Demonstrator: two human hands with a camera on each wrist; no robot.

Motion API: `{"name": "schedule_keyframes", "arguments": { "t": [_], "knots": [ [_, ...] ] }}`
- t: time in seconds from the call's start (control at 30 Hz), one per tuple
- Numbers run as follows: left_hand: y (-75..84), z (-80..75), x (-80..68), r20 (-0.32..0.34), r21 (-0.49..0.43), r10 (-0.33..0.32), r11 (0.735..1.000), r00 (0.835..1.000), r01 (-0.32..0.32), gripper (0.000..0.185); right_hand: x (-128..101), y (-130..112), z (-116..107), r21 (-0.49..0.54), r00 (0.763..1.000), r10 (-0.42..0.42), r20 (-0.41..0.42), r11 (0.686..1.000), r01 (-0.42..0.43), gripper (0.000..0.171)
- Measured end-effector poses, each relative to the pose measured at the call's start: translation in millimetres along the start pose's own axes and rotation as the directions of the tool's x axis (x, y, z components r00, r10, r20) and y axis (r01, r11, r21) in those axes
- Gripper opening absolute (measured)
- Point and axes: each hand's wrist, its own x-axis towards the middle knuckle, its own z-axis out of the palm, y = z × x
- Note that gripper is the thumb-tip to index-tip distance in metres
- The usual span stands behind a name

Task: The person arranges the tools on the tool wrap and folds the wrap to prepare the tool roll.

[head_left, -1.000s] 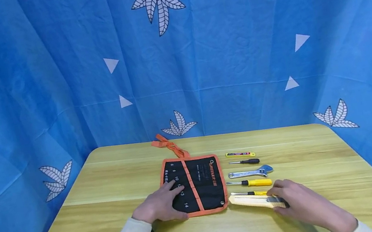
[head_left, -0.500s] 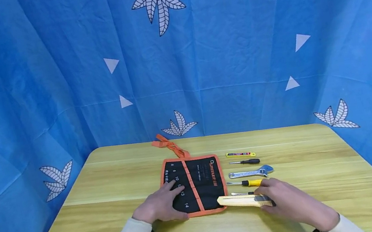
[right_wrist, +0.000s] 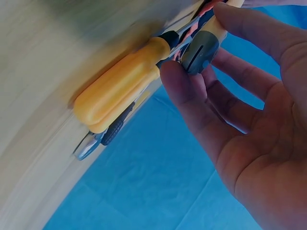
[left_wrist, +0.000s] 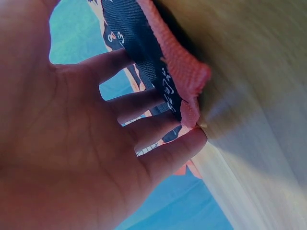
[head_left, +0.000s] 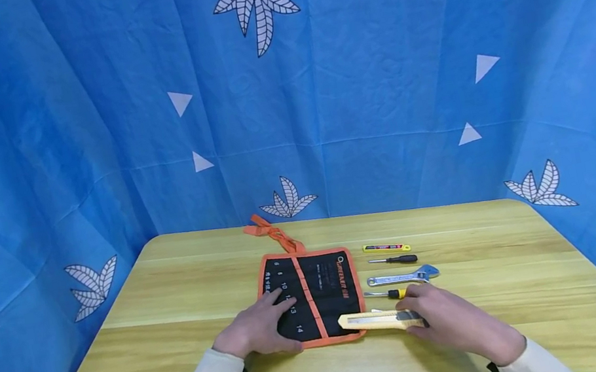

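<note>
A black tool roll (head_left: 322,288) with orange trim lies open on the wooden table (head_left: 181,339). My left hand (head_left: 265,325) rests flat on its left pockets; the left wrist view shows straight fingers (left_wrist: 158,129) against the roll's orange edge (left_wrist: 177,62). My right hand (head_left: 416,315) pinches the grey rear end of a yellow utility knife (head_left: 372,320). The knife's front end lies over the roll's lower right corner. In the right wrist view the fingertips (right_wrist: 175,79) grip the knife's grey end (right_wrist: 199,52) beside a yellow screwdriver handle (right_wrist: 120,93).
To the right of the roll lie a small yellow cutter (head_left: 385,248), a black screwdriver (head_left: 395,260), an adjustable wrench (head_left: 404,276) and a yellow screwdriver (head_left: 393,293), partly hidden by my right hand. An orange strap (head_left: 270,231) trails behind the roll. Blue cloth surrounds the table.
My right hand has carried the utility knife leftward, from beside the roll to over its lower right corner. The left hand has stayed in place on the roll.
</note>
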Motion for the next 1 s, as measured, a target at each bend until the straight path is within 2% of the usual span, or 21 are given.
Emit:
{"name": "schedule_keyframes", "arguments": {
  "t": [0.23, 0.6, 1.0],
  "knots": [
    [-0.2, 0.3, 0.1, -0.002, 0.006, 0.000, 1.000, 1.000, 0.000, 0.088, 6, -6, 2, 0.003, 1.000, 0.012, 0.021, 1.000, -0.012, 0.028],
    [1.0, 0.2, -1.2, -0.007, 0.003, -0.008, 1.000, 1.000, 0.008, 0.088, 12, -9, 9, 0.002, 0.999, -0.038, 0.008, 0.999, 0.038, 0.029],
    [1.2, -0.4, -1.6, -0.002, 0.006, -0.012, 1.000, 1.000, 0.012, 0.088, 18, -15, 12, 0.003, 0.999, -0.016, 0.032, 1.000, 0.016, 0.028]
  ]
}}
